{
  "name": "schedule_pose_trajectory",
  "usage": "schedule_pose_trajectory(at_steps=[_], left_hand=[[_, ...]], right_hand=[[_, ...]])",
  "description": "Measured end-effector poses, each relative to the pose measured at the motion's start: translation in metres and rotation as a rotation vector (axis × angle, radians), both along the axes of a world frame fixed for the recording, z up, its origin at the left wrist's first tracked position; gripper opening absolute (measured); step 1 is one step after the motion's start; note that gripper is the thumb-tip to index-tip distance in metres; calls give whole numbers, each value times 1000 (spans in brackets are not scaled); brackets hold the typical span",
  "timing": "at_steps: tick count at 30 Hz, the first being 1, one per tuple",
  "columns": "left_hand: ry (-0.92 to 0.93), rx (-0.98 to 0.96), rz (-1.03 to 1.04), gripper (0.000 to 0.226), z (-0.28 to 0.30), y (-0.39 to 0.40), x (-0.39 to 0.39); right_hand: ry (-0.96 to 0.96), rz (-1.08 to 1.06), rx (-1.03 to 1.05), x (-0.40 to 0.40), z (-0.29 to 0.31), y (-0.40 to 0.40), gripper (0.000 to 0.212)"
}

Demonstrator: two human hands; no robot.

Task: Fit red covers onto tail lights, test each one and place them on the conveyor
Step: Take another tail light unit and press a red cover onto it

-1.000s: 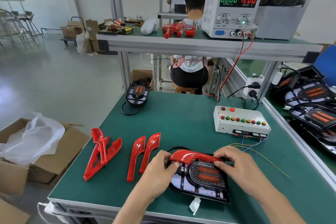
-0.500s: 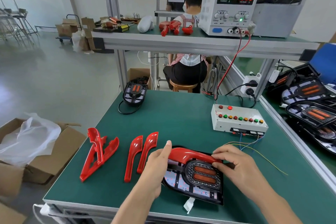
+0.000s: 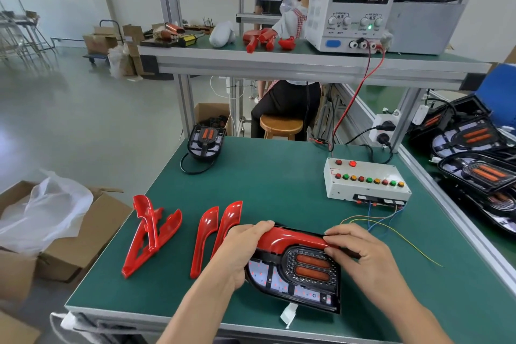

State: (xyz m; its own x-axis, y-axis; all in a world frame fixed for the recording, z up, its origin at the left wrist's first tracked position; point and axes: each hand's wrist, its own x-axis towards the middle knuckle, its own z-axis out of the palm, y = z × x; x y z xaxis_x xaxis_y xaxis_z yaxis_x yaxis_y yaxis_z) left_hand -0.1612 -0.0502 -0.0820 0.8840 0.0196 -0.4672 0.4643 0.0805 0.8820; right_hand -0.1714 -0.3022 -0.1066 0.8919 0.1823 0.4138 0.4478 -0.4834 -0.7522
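A black tail light with two orange bars lies near the front edge of the green table. A curved red cover sits along its top edge. My left hand grips the light's left end, fingers over the cover's left end. My right hand pinches the cover's right end against the light. Two loose red covers lie just left of my left hand. Further left lies a pile of red covers. The tester box with coloured buttons stands at the right rear, and thin wires trail from it.
Another tail light with a black cable rests at the table's far left corner. The conveyor on the right carries several tail lights. A power supply reading 12.00 stands on the upper shelf. A cardboard box stands left of the table. A person sits on a stool behind.
My left hand has shifted from palm on the light's left side to fingers curled over the cover's left end. The cover sits lower against the light's top edge.
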Motion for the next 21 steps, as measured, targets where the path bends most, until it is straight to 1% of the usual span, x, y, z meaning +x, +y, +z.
schedule_pose_trajectory(at_steps=[4,9,12,15,16,19,21], left_hand=[[7,-11,8,35,-2,1,0],[-27,17,36,48,-6,-1,0],[-21,14,40,46,-5,-2,1],[-16,5,37,39,-4,-2,1],[-20,6,39,37,-5,-2,1],[-48,22,51,40,-7,-3,0],[-73,36,48,35,-8,-3,-1]], right_hand=[[2,-13,6,1,-2,0,18],[13,1,7,1,2,-1,19],[17,5,14,0,3,-2,20],[32,10,15,-2,3,-1,19],[37,11,16,-2,3,-1,18],[49,0,23,-3,4,0,17],[48,-16,22,-3,5,0,16]])
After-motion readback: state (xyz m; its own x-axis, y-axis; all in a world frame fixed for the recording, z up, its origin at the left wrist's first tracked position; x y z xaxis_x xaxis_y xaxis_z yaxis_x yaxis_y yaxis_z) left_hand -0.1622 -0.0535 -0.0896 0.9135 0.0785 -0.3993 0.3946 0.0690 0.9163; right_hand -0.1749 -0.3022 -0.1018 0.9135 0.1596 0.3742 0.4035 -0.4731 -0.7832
